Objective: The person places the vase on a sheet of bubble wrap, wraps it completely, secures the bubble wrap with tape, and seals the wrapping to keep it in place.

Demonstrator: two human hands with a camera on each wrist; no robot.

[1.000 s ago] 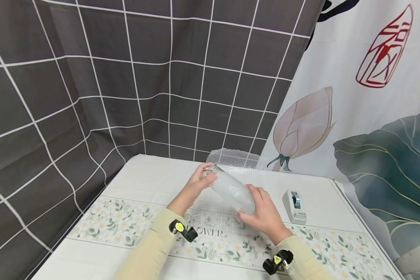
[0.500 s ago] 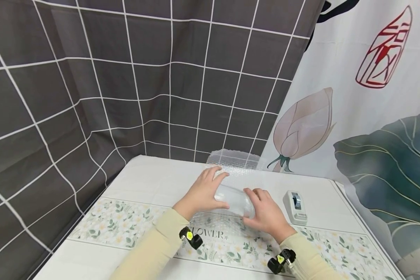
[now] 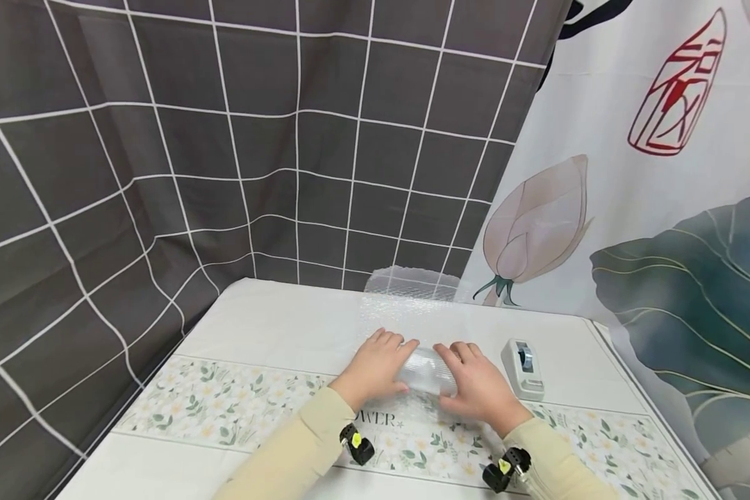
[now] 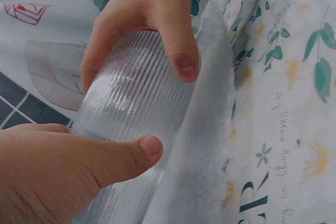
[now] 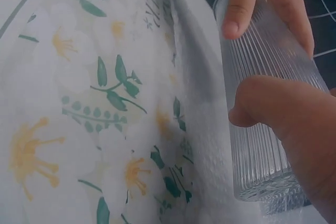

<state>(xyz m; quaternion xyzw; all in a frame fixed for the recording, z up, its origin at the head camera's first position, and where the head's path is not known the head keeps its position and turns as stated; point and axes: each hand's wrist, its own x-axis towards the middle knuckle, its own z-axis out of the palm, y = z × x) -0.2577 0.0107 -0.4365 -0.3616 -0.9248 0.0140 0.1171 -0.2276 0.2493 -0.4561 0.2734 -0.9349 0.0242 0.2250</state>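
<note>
Ribbed glass (image 3: 427, 370) lies sideways between left hand (image 3: 375, 367) and right hand (image 3: 480, 385), both gripping round it; bubble wrap (image 3: 409, 312) beneath grip, contact unclear. We judge step: positioning for wrapping; next likely calls for rolling, hold kept steady.

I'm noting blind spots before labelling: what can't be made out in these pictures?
Ribbed glass, left end: head view, hidden behind the left hand.
Ribbed glass, lower end: left wrist view, cut off by bottom edge.
Table lettering, left part: head view, covered by the left sleeve.
Small script beside it: left wrist view, too blurred to read.
</note>
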